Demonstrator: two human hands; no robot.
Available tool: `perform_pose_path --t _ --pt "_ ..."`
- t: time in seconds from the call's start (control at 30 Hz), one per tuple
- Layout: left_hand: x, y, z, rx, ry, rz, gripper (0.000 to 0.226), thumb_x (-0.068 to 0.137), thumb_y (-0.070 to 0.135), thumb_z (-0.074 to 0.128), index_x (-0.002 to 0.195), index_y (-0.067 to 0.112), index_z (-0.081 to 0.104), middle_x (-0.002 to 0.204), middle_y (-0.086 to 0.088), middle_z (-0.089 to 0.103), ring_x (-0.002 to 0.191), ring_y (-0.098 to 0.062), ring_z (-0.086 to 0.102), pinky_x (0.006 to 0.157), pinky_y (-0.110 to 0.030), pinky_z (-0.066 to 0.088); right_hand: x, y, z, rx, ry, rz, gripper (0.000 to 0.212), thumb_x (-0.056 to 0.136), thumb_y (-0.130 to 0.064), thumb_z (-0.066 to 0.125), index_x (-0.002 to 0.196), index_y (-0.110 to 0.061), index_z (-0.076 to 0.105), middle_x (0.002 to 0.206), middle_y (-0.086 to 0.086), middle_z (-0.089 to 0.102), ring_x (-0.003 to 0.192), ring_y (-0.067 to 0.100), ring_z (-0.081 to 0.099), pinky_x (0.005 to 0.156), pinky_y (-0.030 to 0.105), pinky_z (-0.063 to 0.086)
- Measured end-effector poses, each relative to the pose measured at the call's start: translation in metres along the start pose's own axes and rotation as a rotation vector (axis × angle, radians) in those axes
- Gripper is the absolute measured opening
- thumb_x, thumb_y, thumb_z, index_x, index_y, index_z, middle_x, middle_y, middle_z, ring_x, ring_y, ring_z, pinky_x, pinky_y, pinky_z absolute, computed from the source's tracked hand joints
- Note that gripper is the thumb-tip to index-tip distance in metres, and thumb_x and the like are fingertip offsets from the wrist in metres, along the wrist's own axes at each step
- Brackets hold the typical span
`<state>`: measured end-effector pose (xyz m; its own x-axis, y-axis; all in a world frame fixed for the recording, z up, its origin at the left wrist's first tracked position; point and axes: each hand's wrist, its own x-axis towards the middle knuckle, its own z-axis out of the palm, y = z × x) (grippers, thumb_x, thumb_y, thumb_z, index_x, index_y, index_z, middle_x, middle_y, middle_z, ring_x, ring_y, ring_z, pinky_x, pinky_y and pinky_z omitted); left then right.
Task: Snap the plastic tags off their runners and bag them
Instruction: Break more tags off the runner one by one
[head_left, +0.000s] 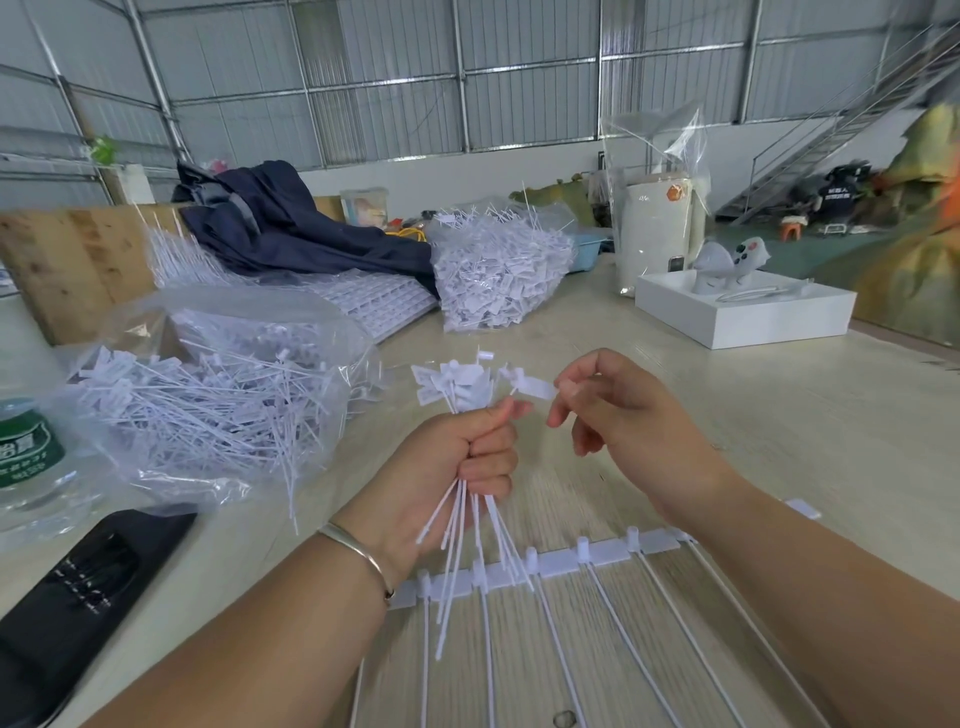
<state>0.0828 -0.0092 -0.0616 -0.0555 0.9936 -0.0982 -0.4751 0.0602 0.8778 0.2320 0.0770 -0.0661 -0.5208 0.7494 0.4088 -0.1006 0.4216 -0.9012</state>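
Bright, even daylight fills the hall around me, and my hands cast only faint, soft shadows on the pale wood-grain tabletop (675, 415). The wide lens bends the edges. The far right edge smears into an orange-green blur (919, 218).

The runner (550, 564) disappears under the right forearm, its thin tails cut off by the bottom edge. The green-labelled bottle (28, 462) is clipped at the left edge, its print too blurred to read.
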Motion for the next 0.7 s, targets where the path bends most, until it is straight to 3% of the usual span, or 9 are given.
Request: perform_pose_path --t 0.1,0.2,0.3,0.4,0.5,0.6,0.7 --pt "0.0 0.001 0.001 -0.02 -0.023 0.004 0.024 0.088 0.024 0.052 0.1 0.006 0.061 0.047 0.007 0.027 0.03 -0.001 0.025 0.031 -0.013 0.02 0.0 0.0 -0.002 -0.035 -0.005 0.016 0.018 0.097 -0.006 0.048 0.082 -0.008 0.057 0.075 0.003 0.068 0.051 0.011 0.052 0.053 0.016 0.043" --pt "-0.001 0.002 0.003 -0.089 -0.024 0.027 0.021 0.087 0.025 0.053 0.083 0.007 0.064 0.045 0.007 0.027 0.029 -0.002 0.026 0.03 -0.014 0.02 -0.001 -0.002 -0.001 -0.107 -0.084 0.038 0.028 0.099 -0.017 0.048 0.076 -0.004 0.059 0.068 -0.005 0.068 0.052 0.009 0.053 0.058 0.019 0.043" --pt "-0.001 0.005 0.002 -0.156 -0.005 0.04 0.024 0.086 0.027 0.054 0.068 0.01 0.056 0.045 0.006 0.029 0.029 -0.002 0.026 0.03 -0.014 0.021 -0.006 -0.006 0.005 -0.127 -0.202 0.067 0.044 0.1 -0.032 0.047 0.067 -0.007 0.061 0.077 0.006 0.072 0.06 0.013 0.059 0.065 0.025 0.046" --pt "-0.001 0.006 0.0 -0.236 0.001 0.039 0.04 0.087 0.031 0.055 0.052 0.014 0.043 0.045 0.005 0.031 0.029 -0.004 0.029 0.032 -0.014 0.021 -0.01 -0.008 0.014 -0.117 -0.322 0.158 0.058 0.086 -0.056 0.046 0.085 -0.003 0.067 0.084 0.007 0.073 0.075 0.019 0.069 0.073 0.032 0.053" --pt "-0.004 0.004 -0.001 -0.265 0.037 0.09 0.051 0.089 0.036 0.058 0.047 0.018 0.037 0.05 0.004 0.034 0.036 -0.008 0.035 0.039 -0.017 0.033 -0.014 -0.007 0.024 -0.041 -0.396 0.239 0.067 0.075 -0.065 0.051 0.102 -0.006 0.068 0.093 0.011 0.074 0.09 0.025 0.071 0.089 0.041 0.056" --pt "-0.005 0.004 0.004 -0.245 0.105 0.158 0.052 0.088 0.046 0.06 0.046 0.018 0.046 0.063 0.001 0.051 0.053 -0.01 0.052 0.057 -0.026 0.05 -0.017 -0.007 0.028 0.156 -0.477 0.323 0.066 0.081 -0.059 0.059 0.115 -0.003 0.064 0.106 0.019 0.072 0.1 0.032 0.069 0.096 0.046 0.052" --pt "-0.006 0.004 0.01 -0.066 0.241 0.304 0.045 0.081 0.055 0.057 0.054 0.019 0.066 0.074 0.002 0.066 0.069 -0.008 0.06 0.068 -0.026 0.049 -0.019 -0.008 0.028 0.351 -0.573 0.406 0.063 0.085 -0.051 0.063 0.118 0.002 0.062 0.111 0.027 0.067 0.101 0.035 0.068 0.092 0.045 0.055"
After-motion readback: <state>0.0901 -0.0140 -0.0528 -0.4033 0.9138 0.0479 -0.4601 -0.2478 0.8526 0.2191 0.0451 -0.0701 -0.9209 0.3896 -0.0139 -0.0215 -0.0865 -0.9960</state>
